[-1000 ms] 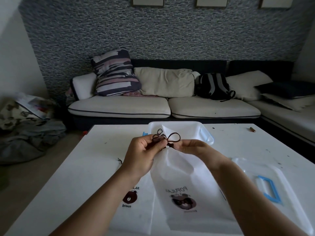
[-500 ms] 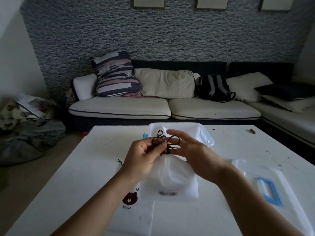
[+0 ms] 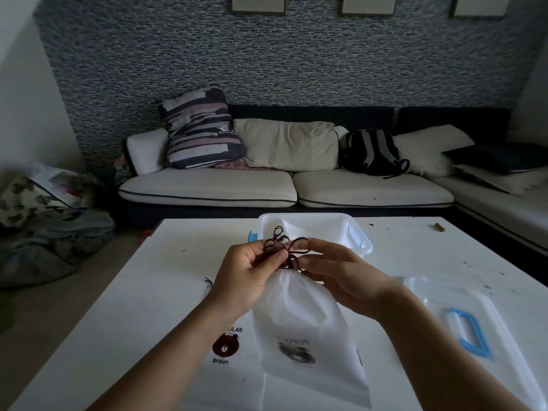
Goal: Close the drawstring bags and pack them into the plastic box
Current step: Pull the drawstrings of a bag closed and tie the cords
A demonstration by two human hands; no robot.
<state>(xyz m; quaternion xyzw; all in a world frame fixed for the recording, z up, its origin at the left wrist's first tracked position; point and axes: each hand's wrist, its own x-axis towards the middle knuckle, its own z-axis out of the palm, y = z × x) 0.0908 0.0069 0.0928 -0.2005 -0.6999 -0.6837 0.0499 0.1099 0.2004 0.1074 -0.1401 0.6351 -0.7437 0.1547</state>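
Head camera, looking down a white table [image 3: 154, 295]: a person holds a white drawstring bag [image 3: 299, 324] at centre frame, its neck gathered and its printed body hanging toward 6 o'clock. The left hand [image 3: 246, 274] pinches the dark brown cord [image 3: 292, 247] between thumb and fingers; the right hand [image 3: 335, 271] curls around the loops at the bag's mouth. The open plastic box [image 3: 341, 229] waits at 12 o'clock just beyond the hands, its blue-handled lid [image 3: 462, 315] at 3 o'clock, and a second, flat bear-print bag [image 3: 228, 351] lies at 7 o'clock. Finishing well likely means steadying the neck while drawing the loops snug, so the closure holds before packing.
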